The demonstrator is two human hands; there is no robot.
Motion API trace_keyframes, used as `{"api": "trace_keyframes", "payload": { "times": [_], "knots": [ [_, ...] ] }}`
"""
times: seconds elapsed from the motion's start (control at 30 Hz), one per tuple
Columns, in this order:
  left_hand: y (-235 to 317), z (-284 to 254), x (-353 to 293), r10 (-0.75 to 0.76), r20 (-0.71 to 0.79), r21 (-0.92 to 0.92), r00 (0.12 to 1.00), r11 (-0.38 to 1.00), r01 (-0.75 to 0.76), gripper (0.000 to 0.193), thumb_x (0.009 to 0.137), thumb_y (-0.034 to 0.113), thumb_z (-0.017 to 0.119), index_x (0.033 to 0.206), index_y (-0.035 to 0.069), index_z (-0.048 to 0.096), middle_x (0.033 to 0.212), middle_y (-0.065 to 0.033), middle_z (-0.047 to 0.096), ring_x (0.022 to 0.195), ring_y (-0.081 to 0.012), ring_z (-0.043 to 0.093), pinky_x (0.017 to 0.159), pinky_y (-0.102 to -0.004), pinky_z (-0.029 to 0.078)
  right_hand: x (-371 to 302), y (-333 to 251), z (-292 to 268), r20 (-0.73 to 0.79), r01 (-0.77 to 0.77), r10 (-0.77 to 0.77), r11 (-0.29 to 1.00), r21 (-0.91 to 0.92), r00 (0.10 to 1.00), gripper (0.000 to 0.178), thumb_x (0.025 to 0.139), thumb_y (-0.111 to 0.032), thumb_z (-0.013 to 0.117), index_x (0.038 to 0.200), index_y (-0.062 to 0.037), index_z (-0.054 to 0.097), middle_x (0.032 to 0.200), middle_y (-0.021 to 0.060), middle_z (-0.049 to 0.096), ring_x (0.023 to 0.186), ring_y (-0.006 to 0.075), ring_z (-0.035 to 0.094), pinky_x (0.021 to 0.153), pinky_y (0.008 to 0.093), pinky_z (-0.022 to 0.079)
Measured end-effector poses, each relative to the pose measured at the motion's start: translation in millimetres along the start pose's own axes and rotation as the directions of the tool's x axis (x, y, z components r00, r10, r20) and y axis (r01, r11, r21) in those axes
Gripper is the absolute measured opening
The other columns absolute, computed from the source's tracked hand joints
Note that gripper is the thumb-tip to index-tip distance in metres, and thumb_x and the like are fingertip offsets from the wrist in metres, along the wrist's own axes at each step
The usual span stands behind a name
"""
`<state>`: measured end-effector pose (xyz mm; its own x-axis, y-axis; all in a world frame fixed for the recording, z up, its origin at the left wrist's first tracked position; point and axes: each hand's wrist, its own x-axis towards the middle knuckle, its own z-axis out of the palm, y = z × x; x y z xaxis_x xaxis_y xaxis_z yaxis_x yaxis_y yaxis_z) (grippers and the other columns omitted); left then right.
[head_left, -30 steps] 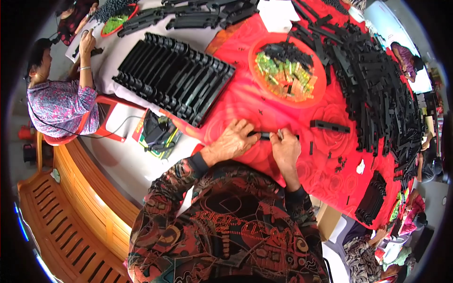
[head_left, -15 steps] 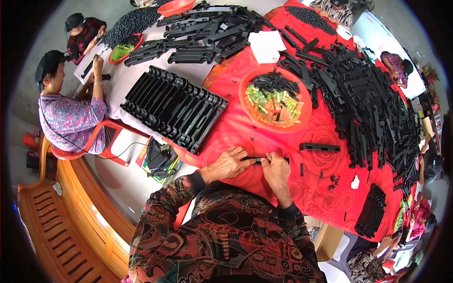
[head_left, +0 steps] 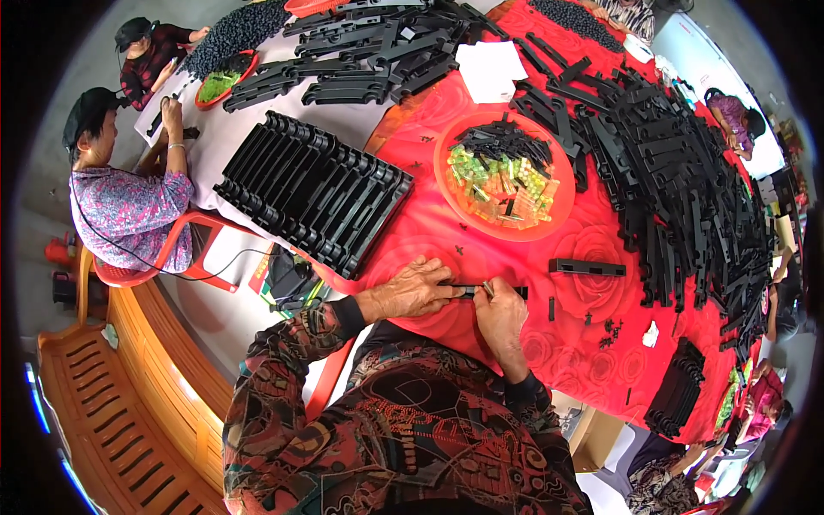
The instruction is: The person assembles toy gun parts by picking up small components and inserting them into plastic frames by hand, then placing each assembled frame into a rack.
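At the front edge of the red table, my left hand [head_left: 414, 290] is closed on the left part of a black plastic bar [head_left: 466, 292]. My right hand [head_left: 501, 316] presses against the same bar farther right, its fingers closed round a short thin stick-like tool [head_left: 487, 288] whose kind I cannot make out. The bar lies nearly level, and its right end shows past my right fingers. Beyond my hands stands an orange-red bowl [head_left: 556, 225] with small black parts and green, yellow and orange clear pieces. Another black bar [head_left: 587, 268] lies to the right.
Left of the bowl sits a block of black bars [head_left: 313, 193] set in rows. A big heap of black bars [head_left: 678, 189] covers the right side. White paper [head_left: 489, 70] lies behind the bowl; a stack of bars [head_left: 675, 390] stands front right. A co-worker [head_left: 129, 197] sits at left.
My view has shifted slightly. Both hands stay on the bar, and the stick in my right hand has tilted a little. At the far left, a co-worker's arm has reached toward the black heap.
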<state>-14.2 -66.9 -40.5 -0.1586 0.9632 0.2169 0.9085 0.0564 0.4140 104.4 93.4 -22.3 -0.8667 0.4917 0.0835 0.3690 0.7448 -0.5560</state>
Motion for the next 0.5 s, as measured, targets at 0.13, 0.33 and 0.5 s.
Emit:
{"api": "trace_keyframes", "payload": {
  "times": [0.13, 0.33, 0.5],
  "knots": [
    [-3, 3, 3, 0.020, 0.017, 0.006, 1.000, 1.000, -0.020, 0.048, 0.074, 0.019, 0.065, 0.121, 0.020, 0.058, 0.094, -0.0041, 0.049, 0.090, -0.0227, 0.046, 0.075, -0.0378, 0.037, 1, -1, 2, -0.017, 0.025, -0.025, 1.000, -0.002, 1.000, 0.018, 0.075, -0.018, 0.065, 0.073, -0.0038, 0.055, 0.068, 0.0164, 0.059, 0.065, 0.0352, 0.061, 0.058, 0.0450, 0.047],
    [-1, 5, 2, -0.012, 0.055, 0.042, 0.998, 0.999, 0.010, 0.037, 0.074, 0.022, 0.064, 0.111, 0.020, 0.061, 0.096, -0.0057, 0.047, 0.090, -0.0238, 0.048, 0.073, -0.0395, 0.039, 5, -1, -2, 0.029, 0.027, -0.025, 0.997, -0.075, 0.999, 0.017, 0.075, -0.017, 0.064, 0.073, -0.0036, 0.055, 0.070, 0.0168, 0.060, 0.066, 0.0356, 0.061, 0.058, 0.0457, 0.047],
    [2, 12, -1, -0.005, -0.054, 0.057, 0.999, 0.998, 0.008, 0.036, 0.075, 0.023, 0.063, 0.111, 0.020, 0.061, 0.095, -0.0049, 0.047, 0.090, -0.0223, 0.048, 0.072, -0.0386, 0.039, 1, -2, -3, 0.025, 0.030, -0.028, 0.996, -0.084, 0.999, 0.015, 0.075, -0.017, 0.064, 0.073, -0.0038, 0.056, 0.071, 0.0171, 0.061, 0.066, 0.0363, 0.061, 0.058, 0.0464, 0.047]
  ]
}}
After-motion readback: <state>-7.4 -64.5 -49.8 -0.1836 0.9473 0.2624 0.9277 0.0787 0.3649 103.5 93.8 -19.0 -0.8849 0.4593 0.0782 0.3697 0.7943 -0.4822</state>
